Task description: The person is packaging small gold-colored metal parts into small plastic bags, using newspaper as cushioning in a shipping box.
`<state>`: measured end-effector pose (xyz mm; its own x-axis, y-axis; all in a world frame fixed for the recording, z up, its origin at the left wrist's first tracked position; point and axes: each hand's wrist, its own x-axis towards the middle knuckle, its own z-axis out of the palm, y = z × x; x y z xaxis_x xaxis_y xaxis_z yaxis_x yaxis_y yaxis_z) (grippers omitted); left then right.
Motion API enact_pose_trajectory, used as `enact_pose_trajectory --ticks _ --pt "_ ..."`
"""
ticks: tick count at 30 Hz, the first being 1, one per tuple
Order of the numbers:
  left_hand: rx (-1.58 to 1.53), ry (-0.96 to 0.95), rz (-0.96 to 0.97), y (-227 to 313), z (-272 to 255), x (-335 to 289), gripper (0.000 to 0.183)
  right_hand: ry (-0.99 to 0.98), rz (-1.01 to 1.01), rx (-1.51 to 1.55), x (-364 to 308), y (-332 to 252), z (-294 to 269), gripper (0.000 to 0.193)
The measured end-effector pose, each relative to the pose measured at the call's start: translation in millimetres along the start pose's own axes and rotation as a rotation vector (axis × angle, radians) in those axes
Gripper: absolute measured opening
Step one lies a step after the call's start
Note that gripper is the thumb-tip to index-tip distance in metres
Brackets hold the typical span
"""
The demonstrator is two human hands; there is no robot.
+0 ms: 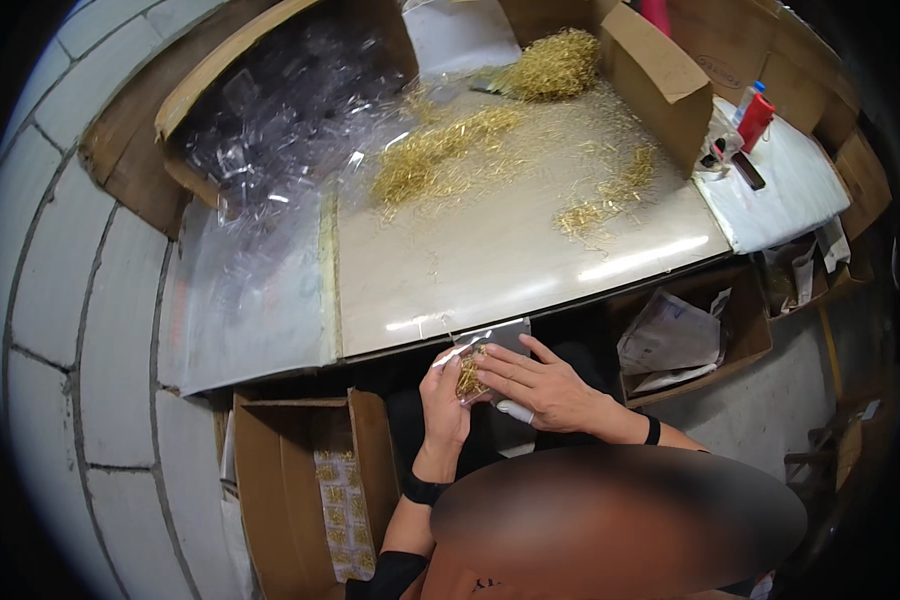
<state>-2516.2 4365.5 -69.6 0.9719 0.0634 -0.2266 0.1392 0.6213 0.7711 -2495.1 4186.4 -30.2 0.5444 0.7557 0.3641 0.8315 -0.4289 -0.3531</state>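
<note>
My left hand (444, 402) is closed around a small clear plastic box (467, 400) at the table's front edge. Small gold-coloured metal pieces (465, 380) fill the box, thin like pins; their exact kind is too small to tell. A clear flap, apparently the lid, stands out on its far side. Over the box lies my right hand (535, 385), its fingers stretched out and the tips touching the gold pieces. Something white covers the tip of its thumb. Part of the box is hidden by my fingers.
Loose gold pieces lie in piles (450, 150) on the table (420, 270). A carton of clear plastic boxes (300, 110) stands far left. Filled boxes (340, 510) sit in a carton at lower left. On the right are a red bottle (755, 122) and a carton with plastic bags (670, 335).
</note>
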Motion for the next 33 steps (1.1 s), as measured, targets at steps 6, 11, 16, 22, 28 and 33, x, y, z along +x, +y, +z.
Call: enact_pose_trajectory --ticks 6,11,16,22,28,33 --pt "-0.004 -0.054 -0.055 4 -7 -2 0.044 0.055 0.050 0.085 5 3 -12 0.049" --pt "-0.013 -0.068 -0.064 24 -17 -8 0.067 0.175 0.076 0.147 47 5 -46 0.064" --pt "-0.227 -0.089 -0.086 34 0 -23 0.082 -0.179 -0.177 -0.095 92 -15 1 0.066" --pt "-0.310 -0.032 -0.022 50 -10 -35 0.085 -0.256 -0.240 -0.088 113 -26 21 0.065" --pt "-0.404 -0.125 -0.075 60 -36 -34 0.080 -0.062 -0.223 0.048 151 -44 -16 0.070" --pt "-0.639 -0.092 0.002 71 -25 -48 0.076 -0.240 -0.343 -0.029 170 -54 44 0.067"
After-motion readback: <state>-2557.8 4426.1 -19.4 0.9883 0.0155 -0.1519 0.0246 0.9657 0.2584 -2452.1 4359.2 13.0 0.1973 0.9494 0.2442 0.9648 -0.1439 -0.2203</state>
